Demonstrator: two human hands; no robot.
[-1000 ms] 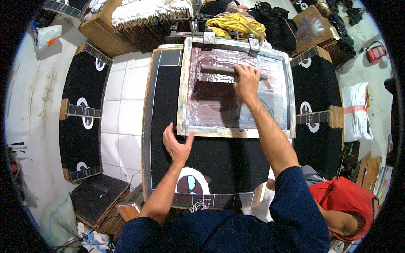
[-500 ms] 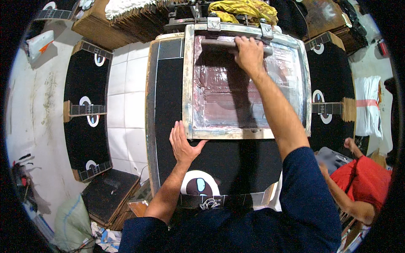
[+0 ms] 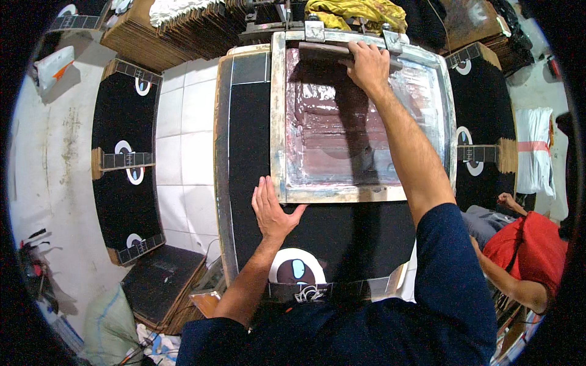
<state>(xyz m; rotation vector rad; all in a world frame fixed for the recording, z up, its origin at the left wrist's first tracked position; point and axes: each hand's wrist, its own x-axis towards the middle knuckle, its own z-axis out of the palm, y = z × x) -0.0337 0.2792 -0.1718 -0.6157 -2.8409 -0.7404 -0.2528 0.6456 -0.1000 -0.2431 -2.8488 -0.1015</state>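
Observation:
My right hand (image 3: 368, 64) is closed around the long bar of a squeegee (image 3: 322, 51) at the far end of a screen-printing frame (image 3: 278, 122). The squeegee lies crosswise, and its middle is hidden by my fingers. Wet dark maroon ink (image 3: 329, 131) is smeared over the mesh below it. At the frame's near left corner rests my left hand (image 3: 276, 213), fingers stretched out along the side and thumb apart. Under the frame is black fabric (image 3: 366, 238) on a board, with a white ring print (image 3: 297, 266) close to me.
Metal clamps (image 3: 314, 30) grip the frame's far edge, with a yellow cloth (image 3: 360, 13) behind. Black printed boards stand on the left (image 3: 125, 122) and right (image 3: 482, 91). A person in red (image 3: 534, 253) is at the lower right, near my right arm.
My right hand and the squeegee have shifted slightly farther away, toward the frame's far edge. My left hand stays at the corner. The whole view has slid a little.

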